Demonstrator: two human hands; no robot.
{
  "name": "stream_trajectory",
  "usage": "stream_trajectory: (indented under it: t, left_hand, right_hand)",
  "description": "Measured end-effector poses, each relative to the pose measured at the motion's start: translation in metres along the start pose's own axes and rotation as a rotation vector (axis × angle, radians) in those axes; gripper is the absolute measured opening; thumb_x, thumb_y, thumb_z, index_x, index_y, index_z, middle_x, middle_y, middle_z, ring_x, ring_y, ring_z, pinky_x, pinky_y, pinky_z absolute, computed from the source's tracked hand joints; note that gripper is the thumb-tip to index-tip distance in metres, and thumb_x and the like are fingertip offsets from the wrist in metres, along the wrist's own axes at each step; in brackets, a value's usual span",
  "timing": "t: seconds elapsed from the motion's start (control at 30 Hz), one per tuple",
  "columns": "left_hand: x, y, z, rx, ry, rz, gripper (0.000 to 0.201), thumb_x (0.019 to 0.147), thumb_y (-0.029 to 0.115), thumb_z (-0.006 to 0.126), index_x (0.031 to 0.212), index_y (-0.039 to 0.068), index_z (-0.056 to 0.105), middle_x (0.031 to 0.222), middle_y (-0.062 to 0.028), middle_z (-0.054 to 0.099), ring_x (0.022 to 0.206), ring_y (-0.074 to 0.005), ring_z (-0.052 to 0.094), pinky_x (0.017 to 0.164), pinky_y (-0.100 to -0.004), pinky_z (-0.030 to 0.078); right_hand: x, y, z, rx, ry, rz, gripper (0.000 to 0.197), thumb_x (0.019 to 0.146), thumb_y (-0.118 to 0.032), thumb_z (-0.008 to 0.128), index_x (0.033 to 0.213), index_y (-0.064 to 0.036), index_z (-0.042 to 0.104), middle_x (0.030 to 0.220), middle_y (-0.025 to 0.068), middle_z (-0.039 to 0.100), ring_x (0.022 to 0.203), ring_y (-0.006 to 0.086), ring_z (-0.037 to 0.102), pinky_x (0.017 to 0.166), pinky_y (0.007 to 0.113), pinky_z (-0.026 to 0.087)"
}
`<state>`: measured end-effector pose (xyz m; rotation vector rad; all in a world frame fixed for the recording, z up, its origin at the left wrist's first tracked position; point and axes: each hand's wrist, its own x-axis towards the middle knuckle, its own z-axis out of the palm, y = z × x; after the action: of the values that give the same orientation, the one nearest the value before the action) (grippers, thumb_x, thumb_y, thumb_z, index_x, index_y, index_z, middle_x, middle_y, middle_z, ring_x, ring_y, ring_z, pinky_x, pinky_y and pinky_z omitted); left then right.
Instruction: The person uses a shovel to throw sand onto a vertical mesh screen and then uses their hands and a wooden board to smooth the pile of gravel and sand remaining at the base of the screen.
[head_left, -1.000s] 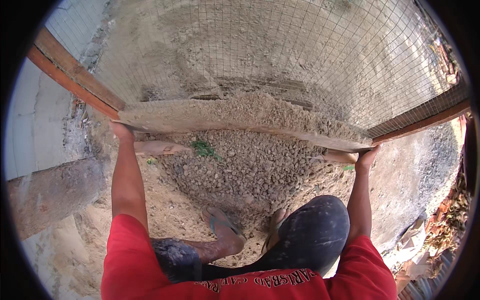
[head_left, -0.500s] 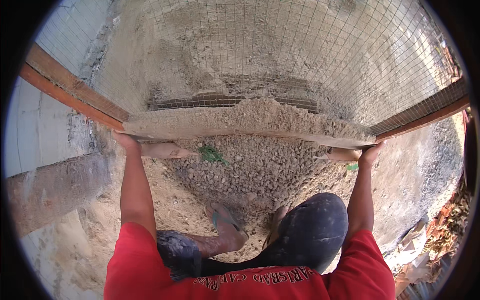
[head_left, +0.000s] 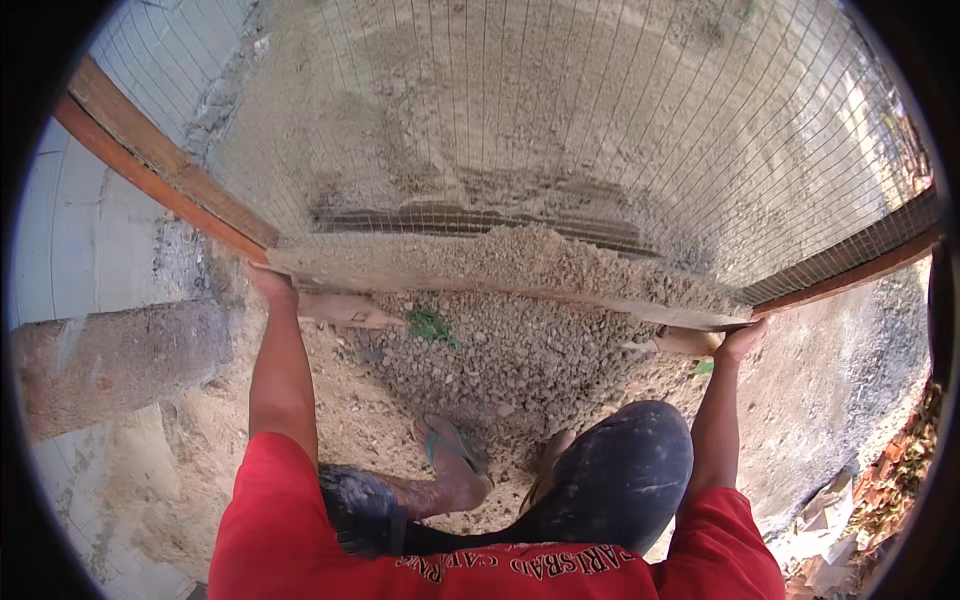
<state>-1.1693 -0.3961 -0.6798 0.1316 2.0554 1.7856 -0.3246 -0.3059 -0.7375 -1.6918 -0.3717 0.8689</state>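
Observation:
A large sand screen, a wooden frame (head_left: 165,175) with wire mesh (head_left: 520,130), spans the upper part of the head view. My left hand (head_left: 271,281) is closed on its near left corner, and my right hand (head_left: 742,340) grips the near right corner. Both sets of fingers are partly hidden under the frame. Coarse sand and grit (head_left: 540,250) lie heaped along the inside of the near board. Below that board, a pile of pebbly gravel (head_left: 490,350) spreads on the ground in front of my feet.
Fine sand (head_left: 450,100) shows through the mesh. Short wooden pieces (head_left: 345,311) jut out beneath both near corners. Green scraps (head_left: 430,326) lie on the gravel. A thick beam (head_left: 120,360) rests at left, and dry leaves and debris (head_left: 890,490) are at lower right.
The screen's near edge sits slightly lower in the picture, with both hands still on it. The mesh's crosswise wires now look smeared. The whole view has shifted a little.

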Motion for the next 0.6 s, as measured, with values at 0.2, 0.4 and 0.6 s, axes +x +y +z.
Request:
stream_trajectory:
  t: [0.2,0.4,0.6]
  left_hand:
    - [-0.006,-0.007,0.000,-0.017,-0.081,-0.068,0.078,0.097,0.064,0.031,0.141,0.000,0.043,0.132,-0.0143,0.052,0.121,-0.0297,0.049,0.105,-0.0448,0.036]
    - [-0.134,0.010,-0.005,0.697,0.252,0.134,0.045,0.103,0.031,0.039,0.117,-0.008,0.057,0.110,-0.0300,0.060,0.103,-0.0406,0.060,0.086,-0.0505,0.047]
    - [-0.471,0.143,0.035,1.140,-1.088,-0.635,0.033,0.091,0.036,0.061,0.106,0.007,0.066,0.091,-0.0072,0.067,0.083,-0.0220,0.062,0.076,-0.0369,0.050]
  right_hand:
    - [0.006,-0.005,-0.026,-0.188,-0.008,-0.146,0.084,0.099,-0.062,0.029,0.150,0.0044,0.023,0.158,0.0177,0.022,0.147,0.0267,0.019,0.119,0.036,0.016]
    - [-0.068,-0.128,-0.015,-1.074,-0.248,0.123,0.065,0.100,-0.053,0.031,0.133,-0.0010,0.051,0.131,0.0226,0.054,0.121,0.0364,0.050,0.104,0.043,0.037]
    - [-0.237,-0.242,-0.037,-1.250,-1.060,0.186,0.055,0.094,-0.048,0.048,0.126,-0.0060,0.061,0.135,0.0165,0.057,0.127,0.0370,0.050,0.106,0.042,0.039]
